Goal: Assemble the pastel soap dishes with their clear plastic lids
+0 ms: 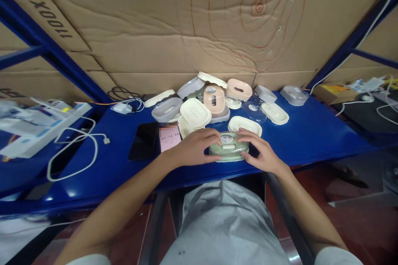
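Observation:
A green soap box (229, 154) with a clear lid and a round label lies near the front edge of the blue table. My left hand (197, 147) curls round its left end, thumb low at the front and fingers on top. At the right end, my right hand (261, 151) grips it the same way, fingertips on the lid. Just behind the box rests a cream oval tray (245, 124), partly covered by my right fingers. Farther back is a pile of soap box parts, with a peach piece (214, 101) that has a slot and a cream lid (195, 113).
Left of the pile lie a black phone (143, 141) and a phone showing a timer (169, 136). White cables (93, 149) and a power strip (46, 128) are at the far left. A clear lid (294, 95) sits back right. Cardboard (155, 16) walls the back.

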The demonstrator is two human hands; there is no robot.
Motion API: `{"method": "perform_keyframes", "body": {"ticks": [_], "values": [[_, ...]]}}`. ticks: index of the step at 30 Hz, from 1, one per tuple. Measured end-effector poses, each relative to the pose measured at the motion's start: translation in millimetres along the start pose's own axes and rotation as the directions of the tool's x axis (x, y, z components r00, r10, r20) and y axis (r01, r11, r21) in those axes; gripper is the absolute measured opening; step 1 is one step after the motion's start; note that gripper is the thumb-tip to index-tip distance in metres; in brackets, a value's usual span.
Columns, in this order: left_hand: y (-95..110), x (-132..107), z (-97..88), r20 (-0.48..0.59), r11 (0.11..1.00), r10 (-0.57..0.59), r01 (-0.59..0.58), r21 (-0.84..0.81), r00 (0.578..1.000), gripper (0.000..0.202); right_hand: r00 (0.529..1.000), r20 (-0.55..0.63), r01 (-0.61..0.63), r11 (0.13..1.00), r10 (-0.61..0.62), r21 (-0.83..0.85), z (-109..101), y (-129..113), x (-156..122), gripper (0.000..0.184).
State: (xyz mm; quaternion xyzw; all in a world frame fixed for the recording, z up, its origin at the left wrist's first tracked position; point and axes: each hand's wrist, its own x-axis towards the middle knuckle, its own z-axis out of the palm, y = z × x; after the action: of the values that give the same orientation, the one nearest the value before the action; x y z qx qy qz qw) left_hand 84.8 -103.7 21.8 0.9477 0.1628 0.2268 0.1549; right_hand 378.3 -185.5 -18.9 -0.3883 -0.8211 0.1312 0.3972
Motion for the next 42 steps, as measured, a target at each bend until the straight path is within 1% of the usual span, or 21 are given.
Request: {"method": "perform_keyframes", "body": {"ticks": [6,9,15,25,28,31,34,38,42], "values": [[1.2,-0.6,-0.3,-0.041,0.999,0.045,-0.045,-0.003,0.998,0.031,0.999,-0.032,0.017,1.0,-0.017,-0.005,-0.8,-2.5,-1.0,0.037],[0.2,-1.2,1.5,-0.027,0.998,0.057,-0.058,0.001,0.998,0.031,1.0,-0.027,0.011,1.0,-0.011,-0.002,-0.8,-3.0,-2.5,0.038],[1.2,-0.7,3.5,0.018,0.997,0.053,-0.054,0.058,0.998,0.031,1.0,-0.003,0.008,1.0,-0.008,0.002,0.0,-2.7,-3.1,0.039],[-0.6,-0.9,9.9,-0.012,0.992,0.088,-0.087,0.087,0.996,0.03,1.0,0.011,0.0,0.998,0.001,-0.056,-1.6,-3.3,-7.0,0.038],[-1.3,-0.2,12.1,-0.026,0.99,0.111,-0.108,0.094,0.993,0.029,1.0,0.013,0.0,0.996,0.002,-0.085,-2.4,-3.6,-8.4,0.043],[-1.2,0.5,11.7,-0.041,0.989,0.117,-0.112,0.097,0.992,0.025,0.998,0.059,-0.008,0.987,0.018,-0.159,-3.5,-3.0,-10.1,0.056],[-0.2,0.8,9.8,-0.044,0.989,0.114,-0.109,0.103,0.992,0.021,0.996,0.085,0.026,0.975,-0.007,-0.221,-4.1,-1.9,-11.6,0.069],[1.3,0.4,8.7,-0.03,0.986,0.126,-0.122,0.114,0.992,0.019,0.996,0.058,0.085,0.971,-0.074,-0.225,-4.1,-1.1,-13.1,0.072],[0.7,0.4,10.5,-0.023,0.985,0.13,-0.127,0.119,0.991,0.016,0.996,0.046,0.089,0.974,-0.082,-0.209,-3.8,-0.2,-14.0,0.072]]}}
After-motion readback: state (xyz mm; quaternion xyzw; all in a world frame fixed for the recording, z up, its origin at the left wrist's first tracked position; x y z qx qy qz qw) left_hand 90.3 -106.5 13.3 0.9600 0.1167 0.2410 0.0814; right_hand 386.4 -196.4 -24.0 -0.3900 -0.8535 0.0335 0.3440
